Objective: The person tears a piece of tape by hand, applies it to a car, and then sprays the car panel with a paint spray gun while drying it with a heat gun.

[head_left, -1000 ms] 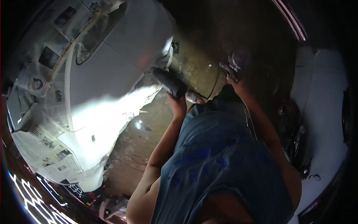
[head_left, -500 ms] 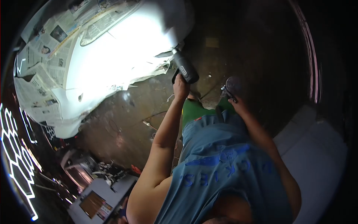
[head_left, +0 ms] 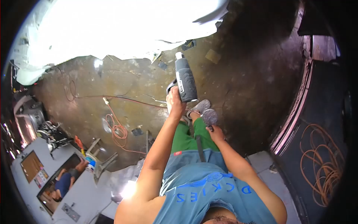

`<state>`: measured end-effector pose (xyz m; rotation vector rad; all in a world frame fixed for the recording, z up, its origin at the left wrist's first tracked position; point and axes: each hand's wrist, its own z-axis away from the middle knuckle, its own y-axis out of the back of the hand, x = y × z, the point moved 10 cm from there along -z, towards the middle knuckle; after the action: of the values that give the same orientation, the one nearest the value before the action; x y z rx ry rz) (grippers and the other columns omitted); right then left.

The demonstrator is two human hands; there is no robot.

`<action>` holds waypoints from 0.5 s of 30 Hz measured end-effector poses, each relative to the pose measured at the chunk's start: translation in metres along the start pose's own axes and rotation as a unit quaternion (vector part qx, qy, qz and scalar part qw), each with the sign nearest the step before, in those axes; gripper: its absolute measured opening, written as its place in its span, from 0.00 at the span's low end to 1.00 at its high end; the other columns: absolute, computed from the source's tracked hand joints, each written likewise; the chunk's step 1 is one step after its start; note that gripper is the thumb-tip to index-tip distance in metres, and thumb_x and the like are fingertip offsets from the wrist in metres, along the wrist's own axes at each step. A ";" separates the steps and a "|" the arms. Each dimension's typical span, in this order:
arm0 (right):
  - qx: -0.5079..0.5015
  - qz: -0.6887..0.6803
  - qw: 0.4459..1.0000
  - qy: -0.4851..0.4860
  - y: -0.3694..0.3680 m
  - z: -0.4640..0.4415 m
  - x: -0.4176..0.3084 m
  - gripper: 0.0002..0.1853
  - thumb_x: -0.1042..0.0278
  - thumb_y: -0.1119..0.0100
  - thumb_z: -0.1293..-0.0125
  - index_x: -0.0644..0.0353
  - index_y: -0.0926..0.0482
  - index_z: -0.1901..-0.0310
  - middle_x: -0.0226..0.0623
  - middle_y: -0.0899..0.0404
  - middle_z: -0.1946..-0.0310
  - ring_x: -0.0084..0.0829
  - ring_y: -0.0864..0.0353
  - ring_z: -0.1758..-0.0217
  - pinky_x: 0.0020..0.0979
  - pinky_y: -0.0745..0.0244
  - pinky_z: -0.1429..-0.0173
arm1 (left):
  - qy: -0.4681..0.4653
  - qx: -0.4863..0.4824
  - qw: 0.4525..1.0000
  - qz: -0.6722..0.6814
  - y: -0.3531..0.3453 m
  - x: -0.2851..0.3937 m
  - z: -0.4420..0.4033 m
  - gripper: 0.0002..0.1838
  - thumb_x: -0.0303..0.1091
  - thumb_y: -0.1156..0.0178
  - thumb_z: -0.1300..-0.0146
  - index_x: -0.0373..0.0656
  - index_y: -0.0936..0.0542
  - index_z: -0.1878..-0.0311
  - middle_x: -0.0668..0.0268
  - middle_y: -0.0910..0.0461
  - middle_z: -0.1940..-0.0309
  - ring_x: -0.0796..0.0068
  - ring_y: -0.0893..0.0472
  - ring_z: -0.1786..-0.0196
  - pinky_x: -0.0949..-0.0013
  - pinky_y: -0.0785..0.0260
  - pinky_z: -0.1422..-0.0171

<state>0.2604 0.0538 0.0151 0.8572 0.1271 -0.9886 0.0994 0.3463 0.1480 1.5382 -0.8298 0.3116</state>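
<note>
My left hand (head_left: 175, 101) is closed around the handle of a black heat gun (head_left: 186, 83). Its metal nozzle points away from me, towards a glaring white car body (head_left: 123, 26) with ragged masking paper along its lower edge. A gap of floor shows between nozzle and car. Lower and to the right, my right hand (head_left: 215, 133) grips what looks like a spray gun with a round, speckled cup (head_left: 209, 117). It hangs beside my green trousers, near my shoes. My fingers partly hide its handle.
An orange hose (head_left: 117, 130) and a cable run over the stained concrete floor (head_left: 130, 80). At lower left stands a grey cabinet (head_left: 56, 164) bearing tools, with a person's reflection in its dark panel. Another coiled hose (head_left: 317, 164) lies at right.
My view has swung, and more floor shows. The heat gun now sits farther from the car body and points more squarely at it. Both hands keep their holds.
</note>
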 end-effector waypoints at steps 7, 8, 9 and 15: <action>-0.017 0.132 0.990 0.046 -0.029 -0.008 -0.051 0.15 0.74 0.39 0.47 0.56 0.17 0.55 0.52 0.18 0.59 0.56 0.20 0.52 0.53 0.27 0.45 | 0.011 0.095 0.995 0.018 0.028 -0.044 0.003 0.36 0.26 0.33 0.47 0.37 0.37 0.35 0.46 0.25 0.46 0.41 0.26 0.44 0.45 0.34 0.41; -0.011 0.178 0.982 0.063 -0.048 -0.012 -0.039 0.18 0.75 0.37 0.49 0.55 0.18 0.54 0.47 0.19 0.57 0.52 0.22 0.50 0.51 0.28 0.45 | 0.025 0.092 0.995 0.026 0.032 -0.043 0.000 0.34 0.28 0.33 0.47 0.38 0.35 0.37 0.48 0.25 0.47 0.43 0.25 0.45 0.46 0.34 0.42; -0.020 0.178 0.981 0.070 -0.066 -0.013 -0.028 0.21 0.77 0.38 0.51 0.54 0.19 0.52 0.44 0.20 0.57 0.48 0.24 0.49 0.48 0.30 0.44 | 0.048 0.090 0.993 0.064 0.029 -0.049 0.000 0.27 0.30 0.33 0.47 0.40 0.28 0.42 0.51 0.23 0.49 0.46 0.24 0.46 0.49 0.34 0.43; -0.053 0.210 0.940 0.264 -0.096 0.002 -0.035 0.17 0.80 0.43 0.49 0.55 0.19 0.55 0.38 0.19 0.61 0.43 0.20 0.51 0.46 0.30 0.45 | 0.047 -0.012 0.989 0.140 -0.023 -0.054 0.017 0.21 0.27 0.38 0.44 0.43 0.25 0.45 0.57 0.20 0.51 0.51 0.22 0.47 0.51 0.31 0.43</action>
<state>0.1654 0.0510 -0.0223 0.9842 0.4324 -0.3308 0.0724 0.3461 0.0931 1.3749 -0.9715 0.5725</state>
